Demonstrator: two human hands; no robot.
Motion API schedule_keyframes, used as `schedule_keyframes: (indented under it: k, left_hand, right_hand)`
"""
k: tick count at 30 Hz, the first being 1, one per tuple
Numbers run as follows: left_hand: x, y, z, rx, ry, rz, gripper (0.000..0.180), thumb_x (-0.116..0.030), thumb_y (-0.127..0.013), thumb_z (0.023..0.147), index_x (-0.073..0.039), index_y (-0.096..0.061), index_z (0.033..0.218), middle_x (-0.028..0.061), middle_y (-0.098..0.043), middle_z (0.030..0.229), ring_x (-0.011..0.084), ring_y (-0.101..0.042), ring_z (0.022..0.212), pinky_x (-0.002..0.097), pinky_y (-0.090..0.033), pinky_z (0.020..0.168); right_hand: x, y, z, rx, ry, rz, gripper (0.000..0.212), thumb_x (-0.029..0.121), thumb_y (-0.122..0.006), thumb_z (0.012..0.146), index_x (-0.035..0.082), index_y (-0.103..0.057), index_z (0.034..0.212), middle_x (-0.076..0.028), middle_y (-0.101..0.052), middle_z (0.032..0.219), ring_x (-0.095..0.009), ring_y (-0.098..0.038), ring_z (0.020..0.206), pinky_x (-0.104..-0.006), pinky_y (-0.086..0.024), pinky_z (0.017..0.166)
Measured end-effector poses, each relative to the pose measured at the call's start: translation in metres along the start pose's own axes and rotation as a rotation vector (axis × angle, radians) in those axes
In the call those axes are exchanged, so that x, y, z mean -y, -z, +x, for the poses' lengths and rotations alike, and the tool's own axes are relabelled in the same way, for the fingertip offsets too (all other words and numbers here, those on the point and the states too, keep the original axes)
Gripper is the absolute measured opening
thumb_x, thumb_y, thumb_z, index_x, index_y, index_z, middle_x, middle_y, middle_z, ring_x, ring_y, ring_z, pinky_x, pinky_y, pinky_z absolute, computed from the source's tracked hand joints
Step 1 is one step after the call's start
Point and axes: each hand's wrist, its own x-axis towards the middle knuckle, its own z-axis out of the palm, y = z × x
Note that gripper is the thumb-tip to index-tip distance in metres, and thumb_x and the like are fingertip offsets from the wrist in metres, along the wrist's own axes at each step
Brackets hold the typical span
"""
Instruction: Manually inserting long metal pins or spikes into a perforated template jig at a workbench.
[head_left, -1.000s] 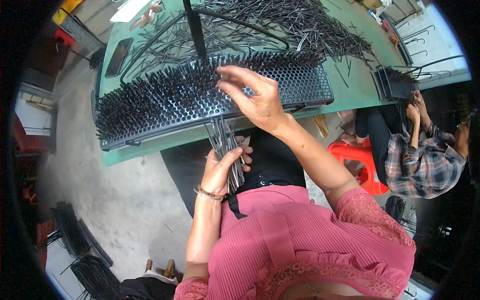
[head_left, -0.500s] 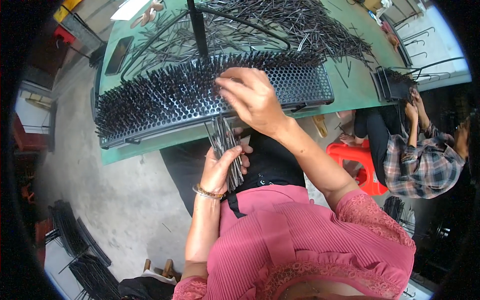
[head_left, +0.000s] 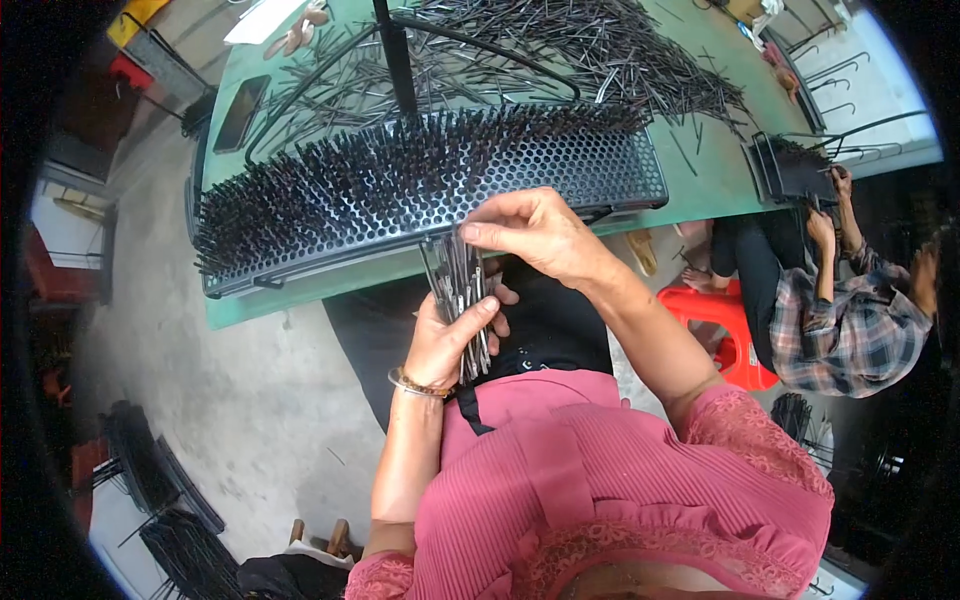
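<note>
My left hand (head_left: 450,335) is closed round an upright bundle of thin dark rods (head_left: 458,275), thumb across the front. Thumb and fingers of my right hand (head_left: 540,240) pinch together at the upper ends of that bundle, on a rod there; the exact grip is partly hidden. Just beyond both hands lies a long black perforated rack (head_left: 600,170) on the table edge. Rods of the same kind (head_left: 340,180) stand densely in its holes on the left and along the far side. Bare holes show on its right part and near edge.
The green table (head_left: 700,185) carries a large heap of loose rods (head_left: 600,50) behind the rack. A black upright post (head_left: 395,60) with slanting bars rises there. A phone (head_left: 240,112) lies at left. At right, a person in plaid (head_left: 850,320) works beside a red stool (head_left: 735,345).
My right hand has come back from above the standing rods toward me, down to the top of the bundle. My left hand keeps its hold, shifted very slightly.
</note>
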Motion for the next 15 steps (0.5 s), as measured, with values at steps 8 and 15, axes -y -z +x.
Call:
schedule_keyframes:
  k: [8,15]
  left_hand:
    - [0.006,0.014,-0.002,-0.011,0.029,-0.108,0.042,-0.009,-0.062,0.086,0.0,-0.047,0.124,0.0107,-0.061,0.086,0.0117,-0.053,0.056,0.0238,-0.043,0.045]
    - [0.004,0.012,-0.006,0.012,0.069,-0.098,0.047,-0.009,-0.063,0.085,-0.001,-0.045,0.127,0.0094,-0.06,0.085,0.0104,-0.052,0.056,0.0229,-0.044,0.046]
  right_hand:
    - [0.023,-0.007,0.014,-0.29,0.46,-0.075,0.015,0.01,-0.061,0.09,-0.002,-0.063,0.097,-0.006,-0.067,0.086,-0.008,-0.061,0.076,-0.0212,-0.048,0.067]
    - [0.013,-0.02,0.049,-0.31,0.69,-0.422,0.013,0.006,-0.063,0.086,-0.001,-0.064,0.096,-0.007,-0.068,0.085,-0.011,-0.064,0.076,-0.0239,-0.052,0.069]
